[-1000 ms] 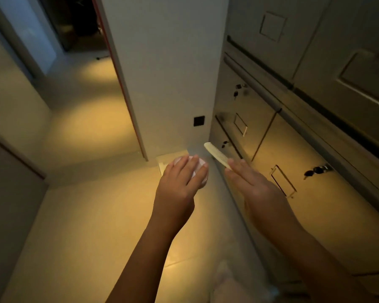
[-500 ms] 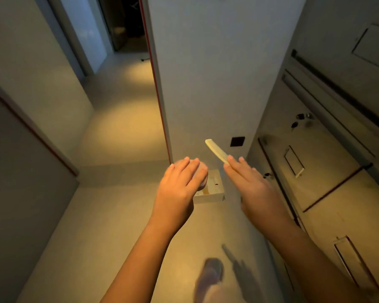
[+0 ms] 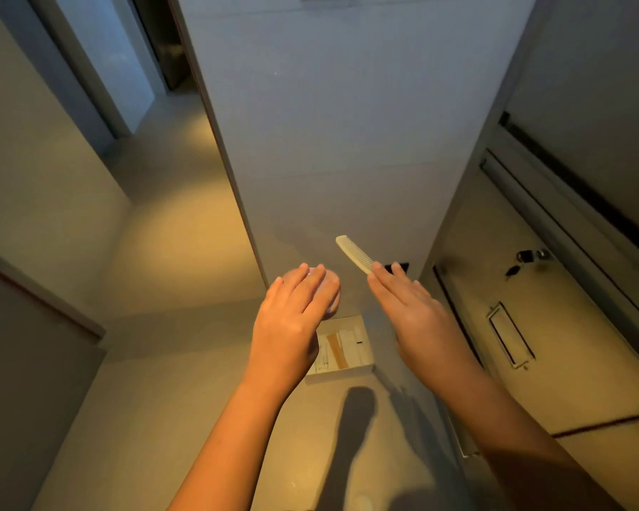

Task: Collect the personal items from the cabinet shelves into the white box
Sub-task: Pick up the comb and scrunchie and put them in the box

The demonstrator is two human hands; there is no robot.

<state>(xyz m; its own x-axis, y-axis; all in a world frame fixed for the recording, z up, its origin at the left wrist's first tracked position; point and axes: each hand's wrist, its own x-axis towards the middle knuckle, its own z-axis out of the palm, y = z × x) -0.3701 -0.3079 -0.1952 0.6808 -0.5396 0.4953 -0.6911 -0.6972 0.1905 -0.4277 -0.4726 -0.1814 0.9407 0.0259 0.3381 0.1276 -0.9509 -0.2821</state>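
While the left hand (image 3: 288, 319) curls round a pale round item (image 3: 333, 289) and the right hand (image 3: 410, 311) pinches the comb (image 3: 355, 254) above the white box (image 3: 342, 376) (down on the floor (image 3: 163, 418)), I fear a release this high misses.

Frame centre: left grip (image 3: 292, 319) cups a round white object (image 3: 332, 293). The right grip (image 3: 410, 311) pinches a white comb (image 3: 355, 254), angled to upper left. White box (image 3: 342, 374) on floor just below, flat items inside.

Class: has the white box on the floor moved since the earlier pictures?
No. The white box still lies just below and left of the black wall plate, as before; only the camera view shifted.
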